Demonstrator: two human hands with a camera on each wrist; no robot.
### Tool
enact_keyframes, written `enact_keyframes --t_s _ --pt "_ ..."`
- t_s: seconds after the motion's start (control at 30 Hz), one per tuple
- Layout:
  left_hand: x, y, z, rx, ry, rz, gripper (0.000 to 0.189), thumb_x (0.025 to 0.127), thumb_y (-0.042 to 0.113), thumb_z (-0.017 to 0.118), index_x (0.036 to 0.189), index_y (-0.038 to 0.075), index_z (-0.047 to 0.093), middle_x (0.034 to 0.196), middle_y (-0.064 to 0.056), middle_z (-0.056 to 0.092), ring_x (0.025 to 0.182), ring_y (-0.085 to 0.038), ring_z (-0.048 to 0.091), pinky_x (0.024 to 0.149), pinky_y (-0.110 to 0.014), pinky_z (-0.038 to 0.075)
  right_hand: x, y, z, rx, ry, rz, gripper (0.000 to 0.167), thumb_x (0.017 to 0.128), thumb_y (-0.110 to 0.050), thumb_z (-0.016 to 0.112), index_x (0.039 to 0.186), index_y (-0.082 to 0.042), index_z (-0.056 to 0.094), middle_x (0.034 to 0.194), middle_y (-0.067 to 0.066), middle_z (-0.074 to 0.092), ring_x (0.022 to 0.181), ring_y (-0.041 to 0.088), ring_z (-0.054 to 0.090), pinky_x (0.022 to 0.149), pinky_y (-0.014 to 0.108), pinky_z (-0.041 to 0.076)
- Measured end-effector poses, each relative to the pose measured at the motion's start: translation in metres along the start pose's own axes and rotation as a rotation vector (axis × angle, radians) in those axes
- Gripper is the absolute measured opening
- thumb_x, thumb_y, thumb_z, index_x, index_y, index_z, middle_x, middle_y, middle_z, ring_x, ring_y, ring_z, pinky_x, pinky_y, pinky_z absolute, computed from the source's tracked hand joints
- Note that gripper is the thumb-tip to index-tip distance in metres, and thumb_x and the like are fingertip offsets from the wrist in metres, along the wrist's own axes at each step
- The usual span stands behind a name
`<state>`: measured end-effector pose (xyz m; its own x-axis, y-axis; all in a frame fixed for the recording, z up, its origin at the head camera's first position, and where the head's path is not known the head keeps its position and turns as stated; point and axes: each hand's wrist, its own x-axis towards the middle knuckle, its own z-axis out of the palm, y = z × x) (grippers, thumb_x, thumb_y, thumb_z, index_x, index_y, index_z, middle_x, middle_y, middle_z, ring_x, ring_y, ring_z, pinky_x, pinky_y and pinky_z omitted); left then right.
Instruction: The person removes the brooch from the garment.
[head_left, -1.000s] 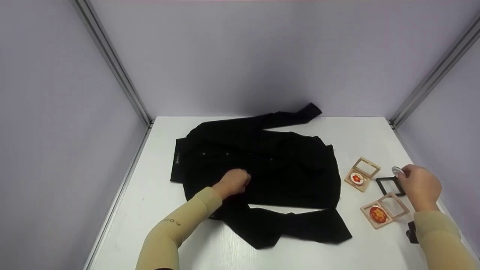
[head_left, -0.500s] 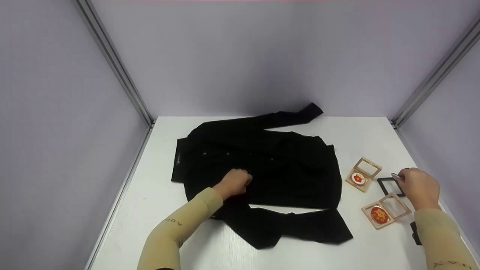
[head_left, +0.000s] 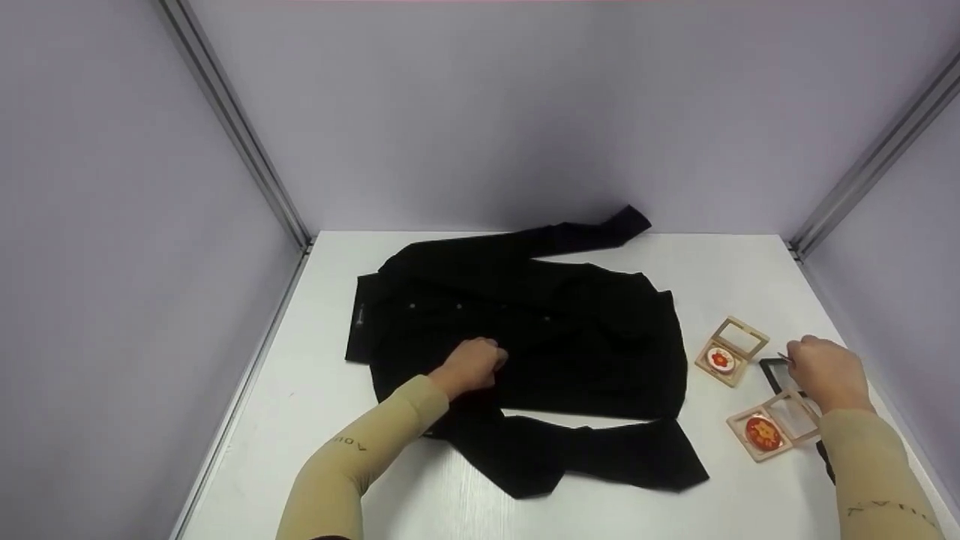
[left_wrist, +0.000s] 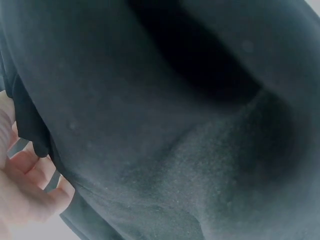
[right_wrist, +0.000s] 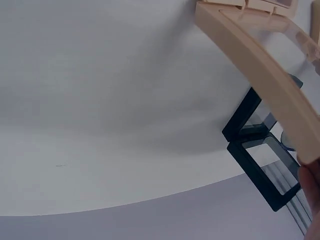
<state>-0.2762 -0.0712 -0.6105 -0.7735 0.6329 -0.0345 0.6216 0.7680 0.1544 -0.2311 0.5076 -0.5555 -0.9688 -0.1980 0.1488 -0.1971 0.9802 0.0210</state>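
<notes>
A black button-up shirt lies spread out, its collar to the left and its sleeves stretched to the right. My left hand grips the shirt's near side; in the left wrist view its curled fingers hold a fold of cloth. At far right my right hand pinches a small round disc, seen nearly edge-on. Below that hand stands a black framed case, hinged open in the right wrist view and partly hidden by the hand in the head view.
Two open tan cases with clear windows lie beside the black one: one holds a round white badge with a red flower, the other a red badge with a yellow flower. A dark object shows partly behind the right sleeve. Walls enclose the white table.
My right hand has moved slightly left and over the black case, and the disc has turned from showing its face to nearly edge-on. My left hand stays on the shirt.
</notes>
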Motion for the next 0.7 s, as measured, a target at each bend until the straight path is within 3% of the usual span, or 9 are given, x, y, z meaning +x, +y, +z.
enact_keyframes --t_s 0.1,0.43,0.7 --pt "-0.001 0.001 -0.001 -0.004 0.004 -0.001 0.017 0.076 0.002 0.080 0.084 0.012 0.070 0.085 -0.003 0.067 0.078 -0.020 0.064 0.073 -0.035 0.058 0.000 0.003 0.003 -0.021 -0.036 -0.024 0.010 0.079 0.007 0.078 0.079 0.003 0.069 0.067 0.015 0.061 0.058 0.032 0.060 0.056 0.054 0.054" --pt "-0.003 -0.001 -0.002 -0.027 0.015 0.003 0.017 0.075 -0.001 0.077 0.082 0.012 0.068 0.083 -0.003 0.067 0.072 -0.018 0.058 0.069 -0.035 0.056 -0.005 0.007 0.013 -0.060 0.004 -0.041 0.008 0.083 0.009 0.076 0.082 0.005 0.069 0.070 0.020 0.064 0.062 0.041 0.065 0.058 0.058 0.056" --pt "-0.003 -0.003 -0.004 -0.058 0.016 -0.006 0.014 0.077 -0.001 0.077 0.083 0.010 0.070 0.085 -0.005 0.070 0.073 -0.020 0.062 0.071 -0.036 0.058 -0.009 0.005 0.019 -0.038 -0.053 -0.005 0.012 0.085 0.001 0.080 0.079 0.002 0.069 0.069 0.018 0.063 0.061 0.037 0.064 0.060 0.058 0.056"
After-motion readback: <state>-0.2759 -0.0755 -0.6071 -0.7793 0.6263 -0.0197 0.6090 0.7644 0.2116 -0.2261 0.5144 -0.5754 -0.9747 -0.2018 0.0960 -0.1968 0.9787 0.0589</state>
